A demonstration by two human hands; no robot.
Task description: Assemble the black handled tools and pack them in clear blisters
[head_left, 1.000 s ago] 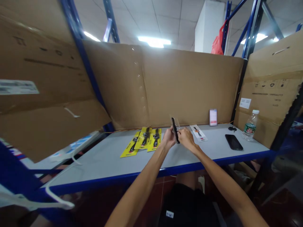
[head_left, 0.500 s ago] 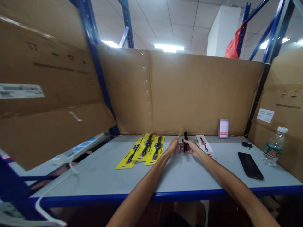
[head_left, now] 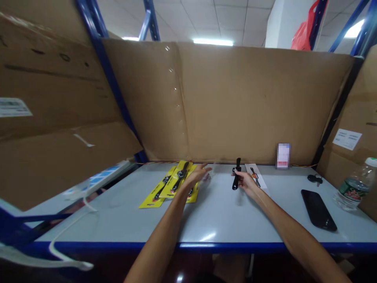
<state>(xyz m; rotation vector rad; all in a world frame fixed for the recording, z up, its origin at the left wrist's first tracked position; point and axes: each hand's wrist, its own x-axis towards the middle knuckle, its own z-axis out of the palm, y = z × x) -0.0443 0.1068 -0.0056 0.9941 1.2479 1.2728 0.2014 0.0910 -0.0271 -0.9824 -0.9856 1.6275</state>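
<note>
My right hand grips a black two-handled tool by its middle, holding it upright above the grey table. My left hand is over the right edge of the yellow cards, with a faint, blurred clear plastic shell at its fingers. Several yellow cards with black tools, one of them a yellow card at the left, lie overlapping. The left hand and forearm partly cover the rightmost card. Behind my right hand lies a white card with a tool picture.
On the right are a black phone, keys and a clear bottle. A lit phone leans against the rear cardboard wall. A white cable hangs over the left side of the table.
My left hand has moved left, away from the black tool, with the clear plastic. My right hand keeps the tool, now in fuller view. The camera view has shifted slightly.
</note>
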